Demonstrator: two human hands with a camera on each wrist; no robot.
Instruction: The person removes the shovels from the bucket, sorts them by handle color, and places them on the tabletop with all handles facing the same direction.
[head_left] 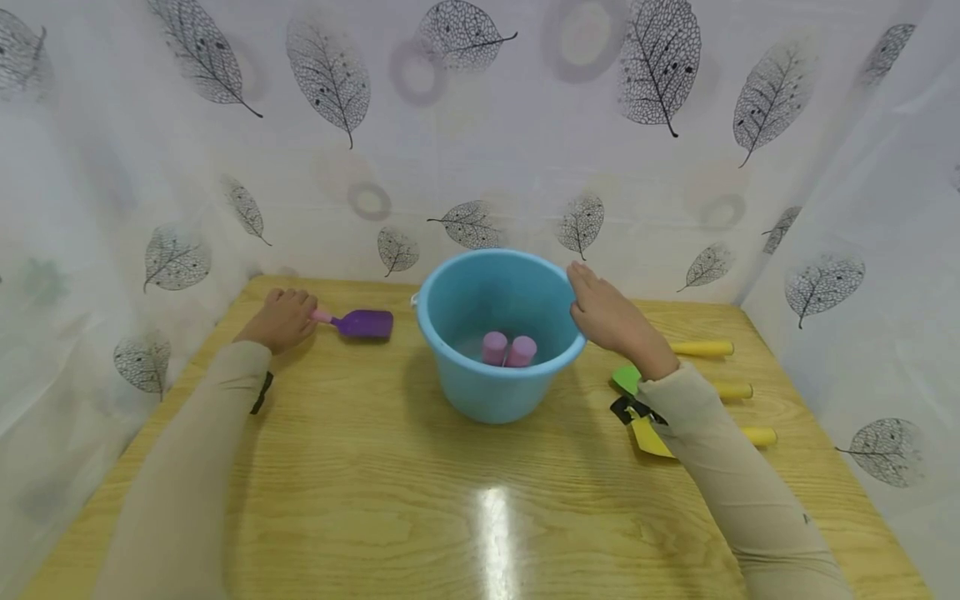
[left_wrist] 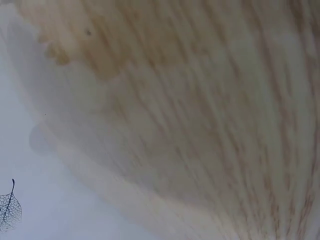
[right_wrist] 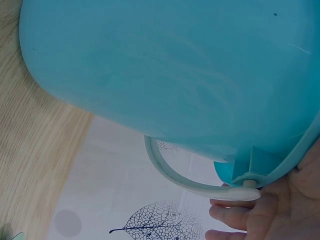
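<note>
At the table's left side my left hand [head_left: 281,321] grips the pink handle of a small purple toy shovel [head_left: 365,324], its blade pointing right. The left wrist view shows blurred tabletop, with neither hand nor shovel in it. A light blue bucket [head_left: 498,392] stands upright at the middle back, two pink cylindrical pieces [head_left: 521,352] inside. My right hand [head_left: 611,317] lies against the bucket's right rim with its fingers extended. In the right wrist view, the palm meets the rim beside the pale bucket handle [right_wrist: 175,175], which hangs on the outside behind the bucket.
To the right, several tools with yellow handles [head_left: 705,348] lie partly hidden under my right forearm. A green head [head_left: 626,378] and a yellow head [head_left: 651,439] show beside the sleeve. Leaf-print curtains [head_left: 480,150] surround the wooden table [head_left: 360,500].
</note>
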